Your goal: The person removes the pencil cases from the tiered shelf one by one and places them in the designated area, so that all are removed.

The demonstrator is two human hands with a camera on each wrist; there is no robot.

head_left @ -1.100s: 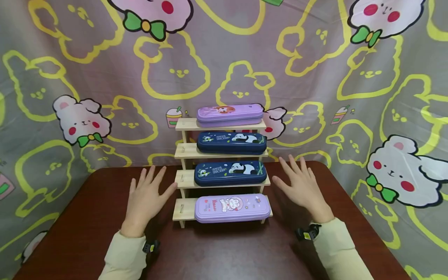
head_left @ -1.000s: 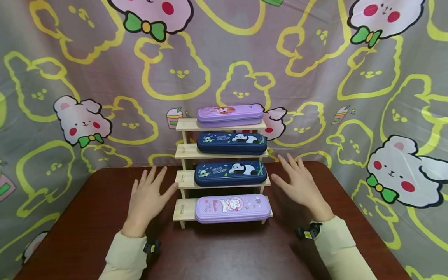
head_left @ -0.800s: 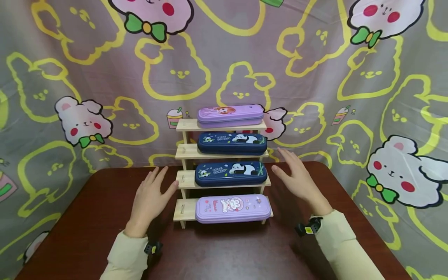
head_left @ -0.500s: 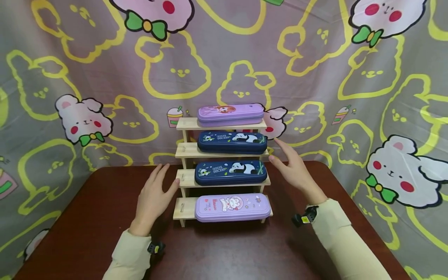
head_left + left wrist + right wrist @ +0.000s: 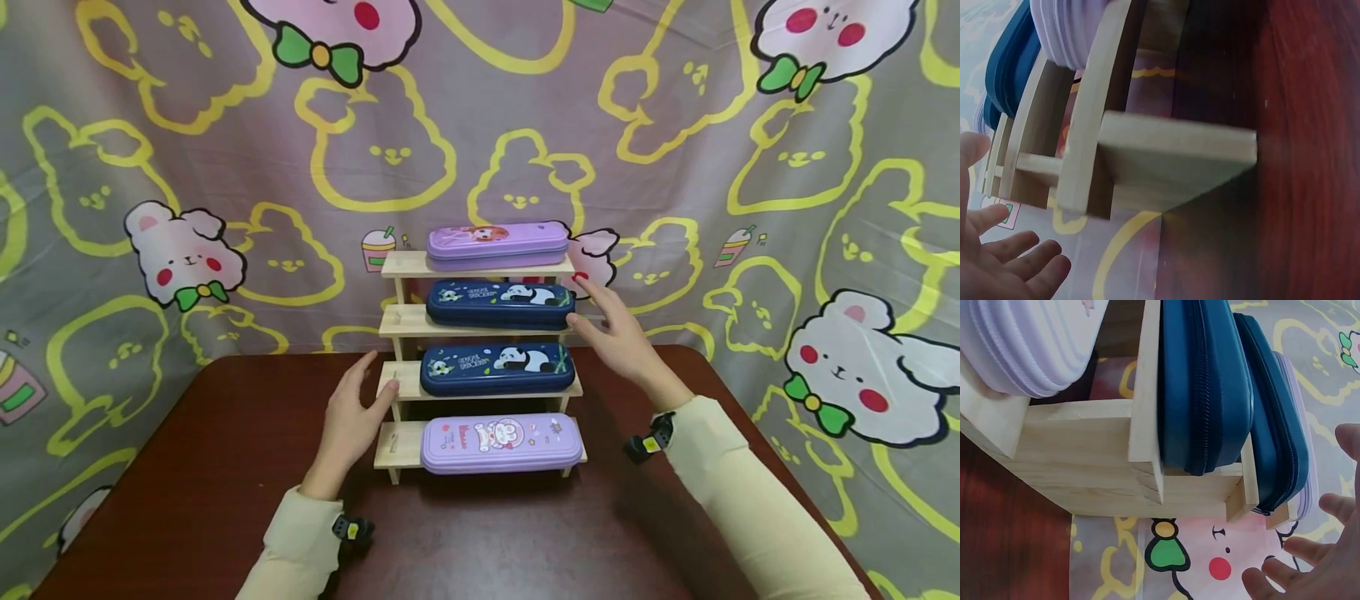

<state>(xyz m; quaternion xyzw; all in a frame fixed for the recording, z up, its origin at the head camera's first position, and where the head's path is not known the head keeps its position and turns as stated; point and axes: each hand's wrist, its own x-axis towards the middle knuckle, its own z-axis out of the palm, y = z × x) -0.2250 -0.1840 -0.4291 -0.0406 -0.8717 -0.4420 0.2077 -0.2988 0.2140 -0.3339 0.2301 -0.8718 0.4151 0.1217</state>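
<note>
A four-step wooden rack (image 5: pixel 401 323) stands at the back of the dark red table (image 5: pixel 187 467). From the top step down lie a purple pencil case (image 5: pixel 498 246), a navy panda case (image 5: pixel 498 303), a second navy panda case (image 5: pixel 497 368) and a purple case (image 5: pixel 501 443). My left hand (image 5: pixel 352 417) is open beside the rack's left end, thumb near the second-lowest step. My right hand (image 5: pixel 611 333) is open at the right end of the upper navy case, fingertips close to it. In the right wrist view the fingers (image 5: pixel 1310 572) stay apart from the navy case's (image 5: pixel 1279 431) end.
A cartoon bear cloth (image 5: pixel 675 150) hangs behind and around the table. Cream sleeves cover both forearms, with a small dark device at each wrist (image 5: pixel 645 442). Bare table surface lies to the left, right and front of the rack.
Both hands moved inward toward the rack. The right hand rose from beside the lower steps to the upper navy case's right end; the left hand closed in on the rack's left side.
</note>
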